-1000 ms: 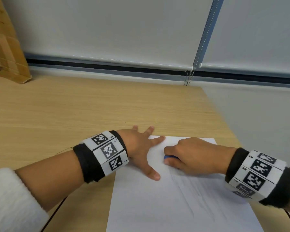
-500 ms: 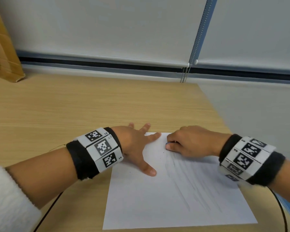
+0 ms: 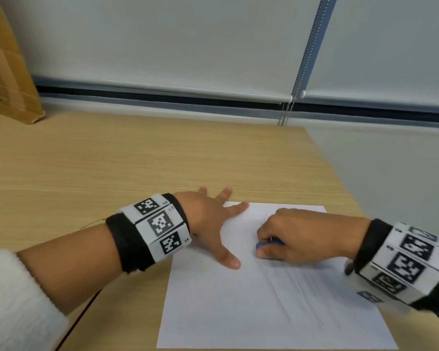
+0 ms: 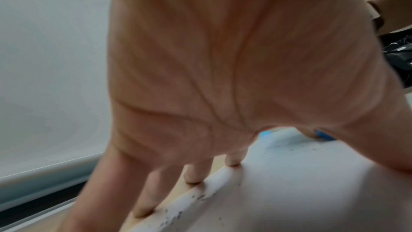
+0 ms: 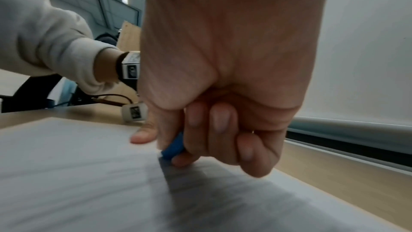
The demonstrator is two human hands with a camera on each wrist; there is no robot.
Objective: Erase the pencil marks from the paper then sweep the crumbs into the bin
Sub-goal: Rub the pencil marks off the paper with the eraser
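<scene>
A white sheet of paper (image 3: 238, 312) lies on the wooden table (image 3: 86, 160) with faint grey pencil strokes (image 3: 297, 292) across its right half. My right hand (image 3: 297, 236) grips a blue eraser (image 3: 265, 244) and presses it on the paper near the top; the eraser (image 5: 172, 146) shows between thumb and curled fingers in the right wrist view. My left hand (image 3: 213, 224) lies flat with fingers spread on the paper's top left corner. Dark eraser crumbs (image 4: 296, 149) dot the paper (image 4: 289, 191) in the left wrist view. No bin is in view.
A cardboard box (image 3: 8, 72) stands at the table's far left. Window blinds (image 3: 188, 41) with a bead chain (image 3: 285, 112) run along the back. The table's right edge (image 3: 340, 173) passes close to the paper. A dark cable (image 3: 74, 325) trails from my left wrist.
My right hand has slid the eraser back toward me from the paper's top edge. The left hand has stayed pressed on the corner.
</scene>
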